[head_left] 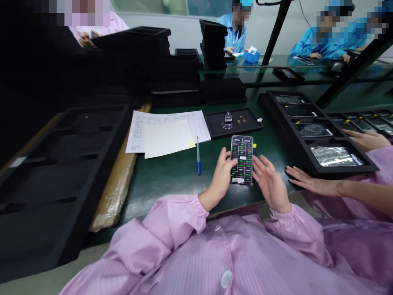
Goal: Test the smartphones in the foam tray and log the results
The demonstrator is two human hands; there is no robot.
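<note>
A smartphone (245, 166) is held upright-facing above the green table, its lit black screen showing a grid of buttons with green, white and a few red labels. My left hand (220, 176) grips its left edge, the thumb lying over the screen. Close to the phone's right edge is my right hand (272, 182), fingers apart and holding nothing; whether a fingertip touches the edge I cannot tell. A yellow tab (254, 145) sticks out at the phone's upper right. Small pale stickers lie on the screen.
Left of the phone lie a blue pen (198, 157) and paper sheets (168, 137). Behind it is a black tray (211, 125) with small parts. A foam tray (310, 141) of phones stands right, beside a co-worker's hand (316, 182). Black trays (70, 164) fill the left.
</note>
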